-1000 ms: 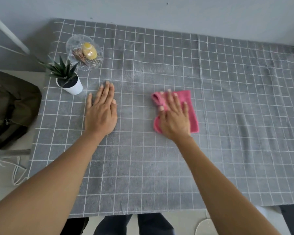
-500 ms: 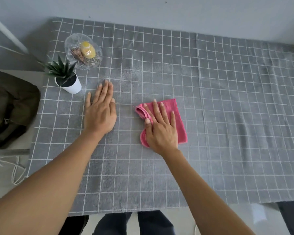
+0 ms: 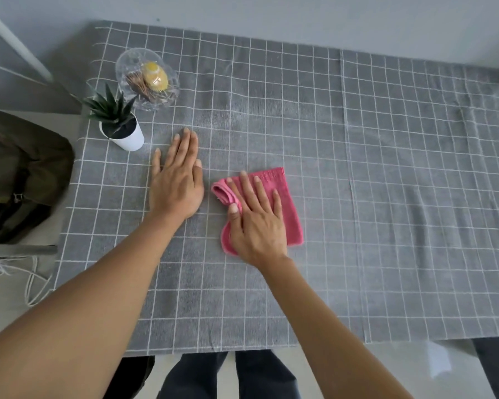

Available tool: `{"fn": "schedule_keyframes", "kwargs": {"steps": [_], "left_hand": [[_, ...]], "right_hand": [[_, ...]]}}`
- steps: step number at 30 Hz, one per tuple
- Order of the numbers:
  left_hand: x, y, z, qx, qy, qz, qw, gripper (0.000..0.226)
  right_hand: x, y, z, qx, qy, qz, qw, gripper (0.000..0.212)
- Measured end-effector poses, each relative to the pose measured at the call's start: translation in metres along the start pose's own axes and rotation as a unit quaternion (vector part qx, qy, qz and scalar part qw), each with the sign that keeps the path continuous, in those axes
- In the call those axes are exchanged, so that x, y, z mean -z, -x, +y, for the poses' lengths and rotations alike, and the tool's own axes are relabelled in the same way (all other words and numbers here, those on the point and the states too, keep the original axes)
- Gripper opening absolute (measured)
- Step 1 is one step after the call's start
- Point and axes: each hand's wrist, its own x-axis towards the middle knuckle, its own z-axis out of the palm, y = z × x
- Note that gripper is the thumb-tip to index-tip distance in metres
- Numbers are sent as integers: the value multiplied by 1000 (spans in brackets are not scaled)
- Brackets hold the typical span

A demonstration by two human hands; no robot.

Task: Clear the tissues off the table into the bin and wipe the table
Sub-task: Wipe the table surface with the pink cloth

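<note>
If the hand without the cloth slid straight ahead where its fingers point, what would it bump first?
Probably nothing: the left hand points up the grey tablecloth, passing right of the glass dish. Free to the wall, it seems.

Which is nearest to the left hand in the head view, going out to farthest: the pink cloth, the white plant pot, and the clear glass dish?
From the left hand:
1. Pink cloth, just to its right, under the right hand.
2. White plant pot, ahead and to its left.
3. Clear glass dish, farther back, behind the pot.
</note>
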Motion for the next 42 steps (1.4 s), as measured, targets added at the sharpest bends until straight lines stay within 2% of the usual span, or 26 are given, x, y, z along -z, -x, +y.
{"fn": "schedule_keyframes", "kwargs": {"steps": [3,7,9,12,17,21,26,34,37,39,42], "left_hand": [[0,-1,-1,-3,8,0,1000,54],[-1,-1,-2,-4,-1,3,1000,53],[-1,-1,-2,0,-2,1,1000,54],[-1,-1,-2,0,-4,-3,1000,54],[-1,-1,-2,-2,-4,-7,1000,55],[0,-1,-1,-6,0,-9,1000,55],[1,0,-2,-2,-3,-11,1000,54],[15,17,-27,-11,39,-34,999,52],[20,29,-43,-5,16,-33,999,52],[20,29,-44,-1,12,-33,999,52],[18,28,-42,4,6,-26,1000,52]], "right_hand": [[11,-4,29,20,15,5,1000,47],[28,-12,70,-92,12,46,995,48],[27,-12,68,-128,3,66,990,47],[19,-16,47,-160,5,51,986,52],[3,-9,10,-52,13,11,998,52],[12,-10,32,-6,29,9,1000,47],[32,-28,80,-185,34,64,980,58],[20,-40,50,-309,-18,124,943,52],[10,-49,22,-232,0,85,969,52],[0,-56,-4,-111,24,38,993,51],[-9,-65,-24,36,44,-5,998,52]]}}
